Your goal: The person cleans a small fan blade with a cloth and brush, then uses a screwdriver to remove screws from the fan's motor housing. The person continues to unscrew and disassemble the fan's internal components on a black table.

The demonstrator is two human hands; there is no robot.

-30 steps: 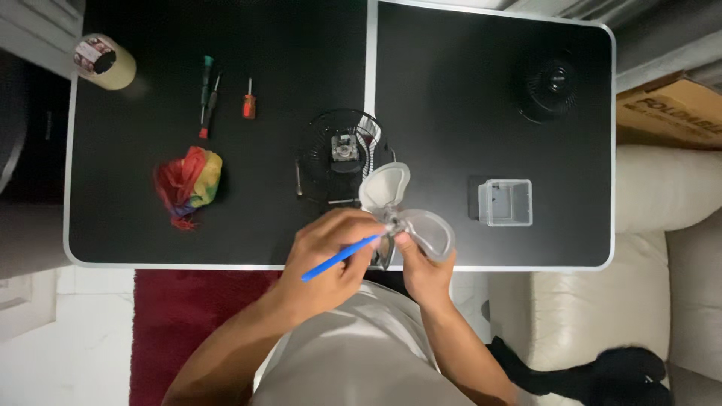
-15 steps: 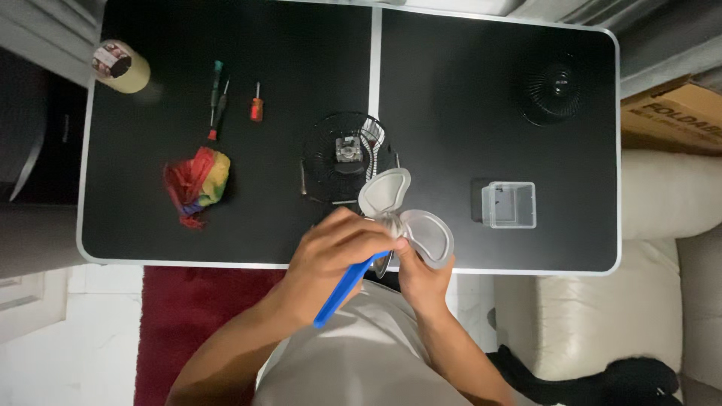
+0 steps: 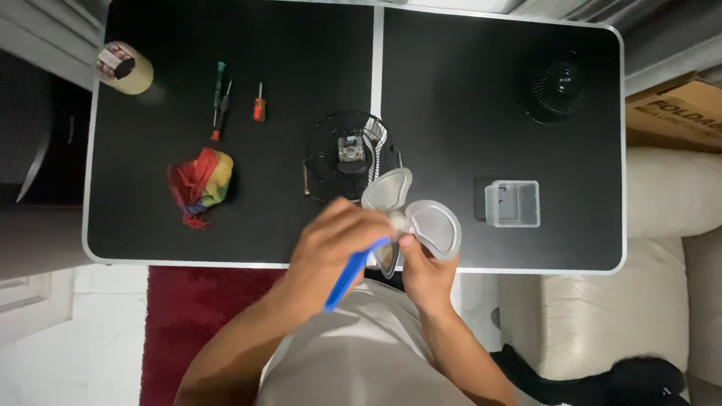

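Head view first: your black tabletop (image 3: 481,90) fills most of the picture, split by a pale seam down the middle, with a cream sofa (image 3: 669,301) to the right and a red rug (image 3: 195,323) below its near edge. On it, from big to small, sit the round black fan base (image 3: 346,154) with its wire grille at centre, a second black fan grille (image 3: 560,84) at the far right, a bunched rag in red, yellow and green (image 3: 199,184) on the left, a clear plastic box (image 3: 513,203), a roll of tape (image 3: 124,68) in the far left corner, and two small screwdrivers (image 3: 219,101) (image 3: 259,103) lying apart from each other.

You hold the translucent fan blade (image 3: 421,222) over the near edge of the tabletop, just in front of the fan base. Your right hand (image 3: 425,274) grips it from below, fingers curled on the hub and lower vane. Your left hand (image 3: 338,248) is closed around a blue-handled tool (image 3: 350,274).

What has changed: a second ago the blue tool lay flatter, pointing out to the left; now its handle slants steeply down towards your chest, with the tip at the hub, hidden behind your fingers. The blade has barely shifted. That reads as you working the tool at the hub, though whether the tip is seated you cannot tell from here.
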